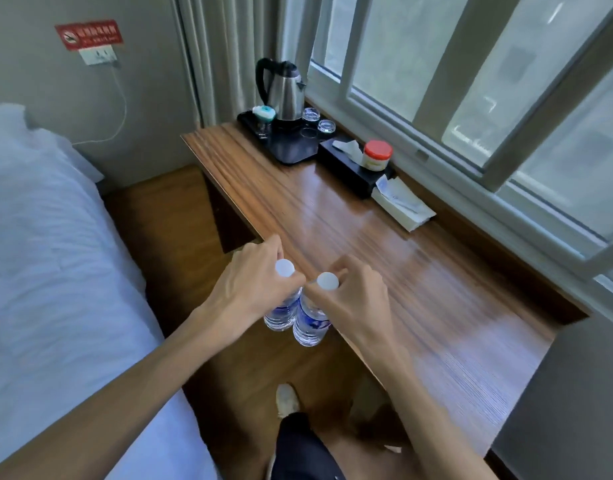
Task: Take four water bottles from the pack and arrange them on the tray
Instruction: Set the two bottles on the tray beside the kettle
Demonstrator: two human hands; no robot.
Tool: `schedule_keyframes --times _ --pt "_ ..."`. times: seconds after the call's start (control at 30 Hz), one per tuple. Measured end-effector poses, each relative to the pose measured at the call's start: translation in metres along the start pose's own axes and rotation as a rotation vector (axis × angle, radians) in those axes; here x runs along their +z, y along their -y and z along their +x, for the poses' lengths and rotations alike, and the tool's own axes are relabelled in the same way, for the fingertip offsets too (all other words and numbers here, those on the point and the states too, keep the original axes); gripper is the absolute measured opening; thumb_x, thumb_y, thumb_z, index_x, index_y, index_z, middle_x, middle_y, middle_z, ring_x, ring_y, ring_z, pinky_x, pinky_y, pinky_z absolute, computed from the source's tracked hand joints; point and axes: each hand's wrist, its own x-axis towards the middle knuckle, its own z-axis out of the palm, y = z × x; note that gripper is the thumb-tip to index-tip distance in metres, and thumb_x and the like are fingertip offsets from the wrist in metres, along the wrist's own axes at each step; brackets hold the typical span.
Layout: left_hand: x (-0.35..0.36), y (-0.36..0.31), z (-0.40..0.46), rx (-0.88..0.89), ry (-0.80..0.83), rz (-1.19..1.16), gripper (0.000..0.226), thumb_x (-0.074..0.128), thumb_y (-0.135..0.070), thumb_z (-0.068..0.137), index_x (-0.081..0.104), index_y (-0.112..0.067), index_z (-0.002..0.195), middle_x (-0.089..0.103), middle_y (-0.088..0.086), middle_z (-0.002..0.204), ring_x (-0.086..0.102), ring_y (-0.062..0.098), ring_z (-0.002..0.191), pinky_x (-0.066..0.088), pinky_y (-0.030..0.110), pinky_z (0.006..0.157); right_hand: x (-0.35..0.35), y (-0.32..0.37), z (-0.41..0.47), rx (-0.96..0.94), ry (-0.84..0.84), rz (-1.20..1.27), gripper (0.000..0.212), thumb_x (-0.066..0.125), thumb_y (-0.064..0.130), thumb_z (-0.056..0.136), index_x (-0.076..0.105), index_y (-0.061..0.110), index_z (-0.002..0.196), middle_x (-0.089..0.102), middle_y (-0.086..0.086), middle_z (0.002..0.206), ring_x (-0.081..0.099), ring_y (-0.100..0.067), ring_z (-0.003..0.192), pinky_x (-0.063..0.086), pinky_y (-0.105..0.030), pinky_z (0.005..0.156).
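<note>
My left hand (254,284) grips the neck of a clear water bottle (281,313) with a white cap and blue label. My right hand (350,296) grips the neck of a second, matching water bottle (310,323). Both bottles hang upright and side by side, just off the near left edge of the wooden desk (384,258). The black tray (291,147) sits at the desk's far end and carries a steel kettle (286,90) and glasses (318,121). No bottle pack is in view.
A black tissue box (353,171) with a red-lidded jar (377,154) stands right of the tray, with a white packet (403,204) beside it. A bed with white sheets (48,244) lies to the left. A window runs along the right. My foot (287,400) is on the wooden floor.
</note>
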Motion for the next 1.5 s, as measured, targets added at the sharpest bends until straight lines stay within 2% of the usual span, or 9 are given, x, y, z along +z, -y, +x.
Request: schedule_keyframes --times 0.17,0.27,0.5,0.7,0.9,1.03,1.23,1.37,1.5 --pt "-0.022 0.025 0.070 -0.007 -0.016 0.032 0.037 0.070 -0.048 0.071 0.049 -0.018 0.077 0.059 -0.001 0.068 0.060 0.022 0.061 0.054 0.042 0.053 0.028 0.030 0.070 -0.037 0.002 0.005 0.043 0.070 0.056 0.066 0.064 0.022 0.092 0.065 0.010 0.074 0.065 -0.009 0.066 0.059 -0.035 0.060" --pt "-0.030 0.042 0.116 0.006 -0.027 0.041 0.036 0.070 -0.047 0.071 0.049 -0.019 0.075 0.058 -0.002 0.064 0.058 0.016 0.056 0.047 0.034 0.045 0.045 0.043 0.114 -0.039 -0.012 0.019 0.048 0.061 0.062 0.060 0.062 0.023 0.089 0.064 0.009 0.071 0.064 -0.010 0.065 0.057 -0.034 0.058" --pt "-0.043 0.077 0.225 0.025 0.016 0.057 0.036 0.070 -0.047 0.075 0.050 -0.017 0.079 0.059 -0.001 0.062 0.061 0.019 0.057 0.054 0.039 0.051 0.084 0.076 0.211 0.040 -0.024 0.109 0.060 0.052 0.067 0.056 0.061 0.019 0.091 0.065 0.005 0.078 0.065 -0.011 0.067 0.060 -0.035 0.060" --pt "-0.055 0.109 0.311 0.028 0.084 0.052 0.032 0.069 -0.043 0.074 0.050 -0.018 0.080 0.060 0.000 0.067 0.060 0.020 0.062 0.042 0.029 0.045 0.116 0.102 0.283 0.123 -0.033 0.116 0.043 0.070 0.051 0.068 0.061 0.018 0.092 0.066 0.004 0.081 0.063 -0.012 0.069 0.043 -0.022 0.052" --pt "-0.066 0.143 0.393 0.077 0.134 0.026 0.031 0.071 -0.041 0.073 0.052 -0.016 0.078 0.060 0.000 0.067 0.057 0.021 0.063 0.032 0.025 0.044 0.150 0.130 0.351 0.230 -0.074 0.105 0.043 0.069 0.048 0.064 0.061 0.016 0.093 0.069 0.000 0.083 0.065 -0.022 0.076 0.057 -0.041 0.065" --pt "-0.071 0.163 0.446 0.119 0.203 0.035 0.030 0.070 -0.043 0.072 0.051 -0.019 0.078 0.060 0.000 0.073 0.056 0.019 0.064 0.030 0.026 0.044 0.174 0.145 0.392 0.298 -0.146 0.093 0.039 0.070 0.047 0.064 0.062 0.018 0.088 0.068 0.002 0.080 0.065 -0.020 0.075 0.056 -0.037 0.063" --pt "-0.073 0.183 0.522 0.238 0.235 0.016 0.035 0.072 -0.042 0.068 0.053 -0.014 0.078 0.061 0.003 0.073 0.057 0.029 0.068 0.032 0.023 0.045 0.201 0.167 0.442 0.432 -0.257 0.106 0.038 0.069 0.048 0.063 0.065 0.019 0.087 0.069 0.002 0.082 0.065 -0.019 0.078 0.055 -0.036 0.068" --pt "-0.067 0.191 0.565 0.298 0.274 -0.006 0.034 0.073 -0.038 0.065 0.050 -0.015 0.074 0.063 0.008 0.074 0.057 0.035 0.069 0.030 0.034 0.048 0.217 0.175 0.472 0.525 -0.300 0.107 0.040 0.069 0.048 0.064 0.065 0.017 0.088 0.070 -0.001 0.084 0.064 -0.024 0.083 0.053 -0.035 0.071" --pt "-0.057 0.197 0.598 0.353 0.302 0.028 0.034 0.072 -0.041 0.062 0.049 -0.017 0.071 0.062 0.008 0.076 0.055 0.036 0.070 0.030 0.032 0.052 0.229 0.178 0.496 0.575 -0.324 0.095 0.039 0.070 0.047 0.065 0.063 0.015 0.087 0.070 -0.001 0.084 0.063 -0.024 0.084 0.047 -0.032 0.069"
